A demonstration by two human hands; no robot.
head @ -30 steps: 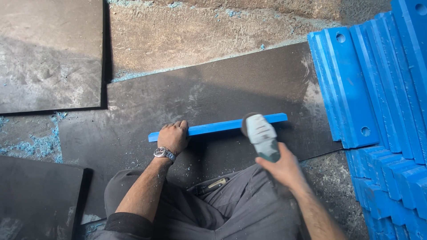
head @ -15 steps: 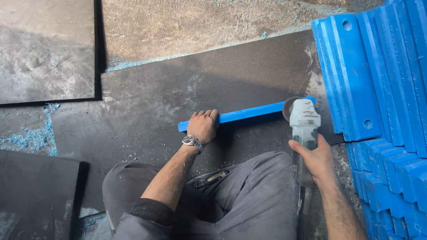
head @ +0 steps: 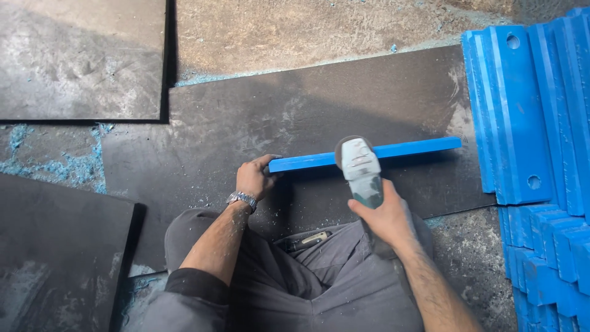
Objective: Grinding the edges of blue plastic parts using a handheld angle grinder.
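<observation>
Gripping blue strip's [head: 369, 155] end, left hand [head: 253, 179]; right hand [head: 384, 216] clamped on grinder [head: 359, 167] mid-strip.

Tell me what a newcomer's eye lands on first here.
First, the bright blue strip lying across the dark metal sheet at centre. The left hand holds the strip's left end, while the right hand grips an angle grinder whose head sits against the strip's middle. Next, the stack of blue plates with holes along the right edge.
</observation>
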